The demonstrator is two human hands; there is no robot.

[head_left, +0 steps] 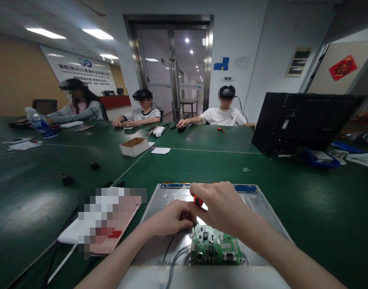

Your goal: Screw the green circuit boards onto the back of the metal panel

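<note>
A silver metal panel (262,212) lies flat on the green table in front of me. A green circuit board (215,249) sits on its near part, with grey cables (176,257) running off to the left. My right hand (223,206) is closed round a red-handled screwdriver (197,200), held upright over the board's far left corner. My left hand (172,218) is closed in a pinch right beside the screwdriver's shaft, above the panel. A blue strip (245,188) runs along the panel's far edge.
A blurred-out flat object (106,220) lies left of the panel. An open cardboard box (134,146), white paper and small black parts lie farther left. A black monitor back (304,122) stands at the right. Three people sit at the table's far side.
</note>
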